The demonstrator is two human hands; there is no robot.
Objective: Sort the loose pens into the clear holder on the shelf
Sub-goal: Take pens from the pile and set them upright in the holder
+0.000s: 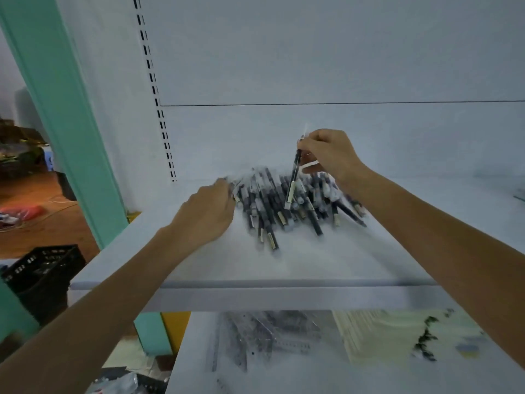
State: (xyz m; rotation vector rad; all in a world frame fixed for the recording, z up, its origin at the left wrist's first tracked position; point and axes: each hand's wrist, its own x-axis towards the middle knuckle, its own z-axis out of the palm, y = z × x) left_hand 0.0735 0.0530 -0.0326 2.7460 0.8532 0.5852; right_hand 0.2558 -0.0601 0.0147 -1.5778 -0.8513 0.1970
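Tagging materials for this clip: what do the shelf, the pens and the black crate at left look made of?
Shelf: likely painted sheet metal, matte white, with a folded front lip. Pens: seemingly plastic, dark barrels with pale label strips; blur hides finer detail. Crate: probably moulded black plastic, judging by its lattice walls.

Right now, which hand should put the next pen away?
The right hand: it pinches one pen, lifted above the pile. The left hand just rests against the pile's left edge with no pen lifted.
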